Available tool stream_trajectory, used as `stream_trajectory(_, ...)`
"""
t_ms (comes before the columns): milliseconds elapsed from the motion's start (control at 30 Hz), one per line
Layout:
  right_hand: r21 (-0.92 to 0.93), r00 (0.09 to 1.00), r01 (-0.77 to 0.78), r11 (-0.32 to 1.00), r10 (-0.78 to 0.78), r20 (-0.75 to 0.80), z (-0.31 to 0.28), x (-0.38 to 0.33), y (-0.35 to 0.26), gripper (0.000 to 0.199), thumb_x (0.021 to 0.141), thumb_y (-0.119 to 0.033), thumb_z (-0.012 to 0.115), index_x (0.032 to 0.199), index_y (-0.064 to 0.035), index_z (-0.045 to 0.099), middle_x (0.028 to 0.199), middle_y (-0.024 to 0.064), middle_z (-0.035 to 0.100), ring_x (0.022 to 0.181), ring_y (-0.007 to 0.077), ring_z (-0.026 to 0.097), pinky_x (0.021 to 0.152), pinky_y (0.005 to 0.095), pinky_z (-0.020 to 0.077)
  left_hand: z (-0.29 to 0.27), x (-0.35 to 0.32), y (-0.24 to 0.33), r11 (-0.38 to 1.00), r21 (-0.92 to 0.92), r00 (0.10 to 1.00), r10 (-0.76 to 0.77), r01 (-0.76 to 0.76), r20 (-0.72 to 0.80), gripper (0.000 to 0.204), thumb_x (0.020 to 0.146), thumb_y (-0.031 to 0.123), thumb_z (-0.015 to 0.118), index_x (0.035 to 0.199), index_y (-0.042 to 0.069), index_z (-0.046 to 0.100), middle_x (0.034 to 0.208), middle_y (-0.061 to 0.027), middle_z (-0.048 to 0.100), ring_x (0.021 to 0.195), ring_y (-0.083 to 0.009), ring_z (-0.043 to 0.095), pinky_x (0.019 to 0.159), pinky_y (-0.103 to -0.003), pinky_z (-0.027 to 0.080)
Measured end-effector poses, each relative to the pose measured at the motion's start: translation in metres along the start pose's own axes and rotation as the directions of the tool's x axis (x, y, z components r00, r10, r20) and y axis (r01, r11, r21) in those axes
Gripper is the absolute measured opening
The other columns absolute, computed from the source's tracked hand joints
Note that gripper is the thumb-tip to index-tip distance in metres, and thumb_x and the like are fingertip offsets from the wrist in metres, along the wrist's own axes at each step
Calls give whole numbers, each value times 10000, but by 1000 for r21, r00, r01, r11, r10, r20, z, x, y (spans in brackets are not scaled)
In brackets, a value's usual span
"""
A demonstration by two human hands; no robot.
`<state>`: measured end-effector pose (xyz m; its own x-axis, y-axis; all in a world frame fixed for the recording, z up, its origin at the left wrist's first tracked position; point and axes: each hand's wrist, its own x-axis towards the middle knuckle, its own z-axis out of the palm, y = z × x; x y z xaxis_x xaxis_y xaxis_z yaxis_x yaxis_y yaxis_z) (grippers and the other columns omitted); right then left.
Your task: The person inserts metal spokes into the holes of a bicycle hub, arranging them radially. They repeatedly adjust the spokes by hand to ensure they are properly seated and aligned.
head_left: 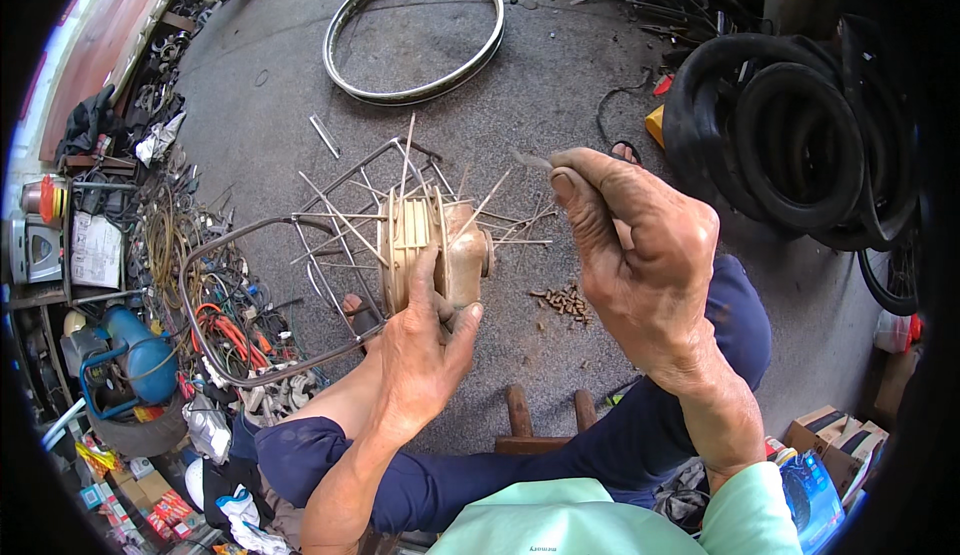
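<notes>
A dusty metal wheel hub (415,230), with a ribbed drum, stands in front of me. Thin spokes (345,217) stick out of it at several angles. My left hand (420,350) grips its near side, index finger along the ribs and thumb by the smooth casing. To the right, apart from the hub, my right hand (640,255) is raised in a pinch. A thin, blurred piece that looks like a spoke (532,161) juts from its fingertips. Small brass-coloured spoke nipples (562,302) lie in a pile on the ground between the hub and my right knee.
A bare wheel rim (415,95) lies on the far ground. Beside and behind the hub is a bent tubular metal rack (215,360). Black tyres and tubes (800,145) are stacked at right. Tangled wires and tools (215,285) crowd the left. Wooden stool legs (518,413) show between my legs.
</notes>
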<state>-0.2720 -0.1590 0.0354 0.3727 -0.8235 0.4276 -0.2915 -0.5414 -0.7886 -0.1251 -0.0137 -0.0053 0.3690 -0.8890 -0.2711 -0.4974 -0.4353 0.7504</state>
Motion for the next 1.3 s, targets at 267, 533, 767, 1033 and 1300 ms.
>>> stream_trajectory(267,168,993,-45,985,26,114,14,-3,1,150,883,-28,717,1016,39,705,867,180,719,755,255,713,649,325,553,2,-7,-9,995,-53,992,80,-85,-97,517,909,79,675,1370,15,448,724,-92,649,601,-147,612,575,-327,490)
stream_trajectory(533,-92,985,-67,994,80,152,11,-3,8,116,907,-78,701,948,30,696,811,187,704,709,319,710,623,370,553,-2,-22,-13,986,141,992,102,-91,-79,491,882,78,672,1317,-6,459,769,-179,689,657,-381,684,613,-452,521)
stream_trajectory(767,162,999,18,987,-23,30,29,0,4,147,934,-58,695,1056,23,709,897,148,745,795,185,730,705,306,569,-4,-29,-19,960,211,983,183,-182,15,639,877,69,666,1419,-74,359,761,-226,658,621,-383,675,541,-461,512)
stream_trajectory(1033,484,878,-448,752,472,79,-17,3,27,290,1030,-263,587,1023,6,695,827,103,725,702,183,728,590,247,553,-1,-32,-31,986,67,988,152,-152,0,740,872,60,667,1502,-18,287,711,-186,643,620,-360,660,597,-433,509)
stream_trajectory(1300,537,707,-646,543,691,151,-26,-39,75,248,1027,-236,585,993,-1,660,820,72,692,641,130,664,558,227,527,-3,-24,-37,992,-26,991,123,-122,56,706,880,79,657,1492,-16,319,742,-183,666,645,-355,674,622,-432,517)
